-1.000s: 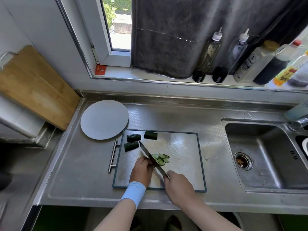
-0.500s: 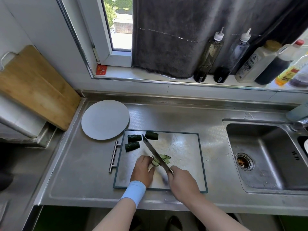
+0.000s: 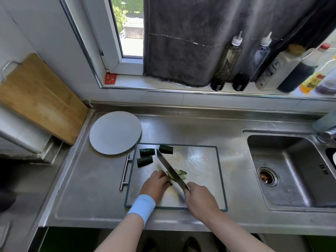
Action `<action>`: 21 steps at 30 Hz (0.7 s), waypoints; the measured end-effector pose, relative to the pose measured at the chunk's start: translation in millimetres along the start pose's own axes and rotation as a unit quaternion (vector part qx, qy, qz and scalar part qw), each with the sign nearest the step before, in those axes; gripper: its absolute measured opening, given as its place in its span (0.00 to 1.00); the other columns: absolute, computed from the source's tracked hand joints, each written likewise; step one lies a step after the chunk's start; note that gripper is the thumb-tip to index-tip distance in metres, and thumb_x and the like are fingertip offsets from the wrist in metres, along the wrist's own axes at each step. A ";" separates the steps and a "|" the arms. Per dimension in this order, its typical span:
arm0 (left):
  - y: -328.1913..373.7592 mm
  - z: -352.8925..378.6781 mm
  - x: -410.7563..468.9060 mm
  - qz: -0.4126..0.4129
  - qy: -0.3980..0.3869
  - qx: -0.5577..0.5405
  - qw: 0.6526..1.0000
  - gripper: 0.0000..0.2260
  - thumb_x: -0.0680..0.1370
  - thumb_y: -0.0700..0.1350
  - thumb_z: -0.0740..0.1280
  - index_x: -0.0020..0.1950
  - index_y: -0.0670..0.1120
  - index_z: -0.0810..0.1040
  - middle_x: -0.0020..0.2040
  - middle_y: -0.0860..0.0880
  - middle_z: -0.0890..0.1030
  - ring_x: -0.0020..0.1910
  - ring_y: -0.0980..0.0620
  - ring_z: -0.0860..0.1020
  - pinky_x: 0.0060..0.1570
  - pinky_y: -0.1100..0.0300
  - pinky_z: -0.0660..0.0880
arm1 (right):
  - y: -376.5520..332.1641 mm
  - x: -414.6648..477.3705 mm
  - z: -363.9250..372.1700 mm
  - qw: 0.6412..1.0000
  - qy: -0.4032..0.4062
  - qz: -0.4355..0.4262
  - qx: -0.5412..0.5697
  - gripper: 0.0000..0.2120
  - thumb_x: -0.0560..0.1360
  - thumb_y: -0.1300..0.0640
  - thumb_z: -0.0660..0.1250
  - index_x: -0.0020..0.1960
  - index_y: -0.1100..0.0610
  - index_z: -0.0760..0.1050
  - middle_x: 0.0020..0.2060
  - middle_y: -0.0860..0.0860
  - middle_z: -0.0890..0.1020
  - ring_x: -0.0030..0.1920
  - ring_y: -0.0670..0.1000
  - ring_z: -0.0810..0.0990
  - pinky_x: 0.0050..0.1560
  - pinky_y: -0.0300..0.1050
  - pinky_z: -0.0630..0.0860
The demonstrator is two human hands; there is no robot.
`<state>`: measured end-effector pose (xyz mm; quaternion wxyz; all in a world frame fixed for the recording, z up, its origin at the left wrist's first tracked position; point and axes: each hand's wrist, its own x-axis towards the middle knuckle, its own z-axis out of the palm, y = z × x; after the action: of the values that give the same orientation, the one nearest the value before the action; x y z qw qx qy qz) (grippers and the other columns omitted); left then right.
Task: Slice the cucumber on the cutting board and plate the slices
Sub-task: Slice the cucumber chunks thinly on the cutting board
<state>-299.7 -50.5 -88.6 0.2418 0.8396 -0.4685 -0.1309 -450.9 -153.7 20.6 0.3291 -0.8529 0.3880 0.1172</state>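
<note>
At lower centre, my right hand (image 3: 200,197) gripped the knife (image 3: 170,168) over the cutting board (image 3: 203,160). My left hand (image 3: 156,184), fingers curled, held the cucumber (image 3: 170,176) beside the cut slices (image 3: 182,173), with the plate (image 3: 115,132) at the board's upper left.

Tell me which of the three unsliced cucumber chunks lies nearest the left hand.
The front chunk, just beyond the left hand; the back-left chunk and back-right chunk lie farther off, along the cutting board's far edge.

A soft light-blue fabric wristband (image 3: 141,206) wraps my left wrist, snug just behind my left hand (image 3: 156,184). My right hand (image 3: 200,199) and both forearms are bare as far as they show.
</note>
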 end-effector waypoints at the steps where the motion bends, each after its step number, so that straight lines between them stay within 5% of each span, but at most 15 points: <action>1: -1.1 -0.8 -1.0 -0.010 0.001 -0.017 1.000 0.06 0.76 0.48 0.66 0.49 0.49 0.81 0.51 0.49 0.76 0.52 0.49 0.72 0.44 0.54 0.75 | -0.5 0.3 1.7 1.000 -0.005 -0.001 -0.002 0.14 0.82 0.48 0.54 0.46 0.50 0.75 0.36 0.47 0.79 0.35 0.49 0.75 0.32 0.44 0.67; 9: 8.0 -2.7 -10.9 -0.076 0.070 -0.101 0.989 0.04 0.72 0.40 0.70 0.46 0.47 0.79 0.46 0.50 0.77 0.48 0.52 0.74 0.45 0.58 0.73 | 0.5 0.6 9.5 0.999 -0.030 0.009 -0.019 0.13 0.82 0.48 0.54 0.44 0.51 0.74 0.37 0.48 0.78 0.37 0.52 0.75 0.31 0.44 0.65; 17: 4.4 0.6 -7.1 -0.029 0.034 -0.062 0.997 0.05 0.73 0.40 0.68 0.47 0.45 0.82 0.48 0.48 0.79 0.49 0.53 0.69 0.43 0.52 0.77 | 3.4 3.4 5.5 0.999 -0.028 0.002 -0.021 0.14 0.82 0.48 0.54 0.45 0.49 0.75 0.37 0.47 0.79 0.35 0.49 0.76 0.31 0.44 0.66; 21: 7.3 -9.0 -4.4 -0.067 0.017 -0.094 0.993 0.06 0.74 0.42 0.67 0.47 0.52 0.81 0.51 0.54 0.76 0.51 0.56 0.73 0.48 0.63 0.73 | 5.4 3.2 2.2 0.999 -0.031 -0.001 -0.028 0.13 0.82 0.49 0.54 0.45 0.49 0.74 0.36 0.47 0.78 0.34 0.49 0.74 0.30 0.43 0.65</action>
<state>-303.4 -47.5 -77.1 0.3180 0.8450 -0.3923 -0.1758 -452.7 -156.8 14.9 0.3175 -0.8579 0.3734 0.1541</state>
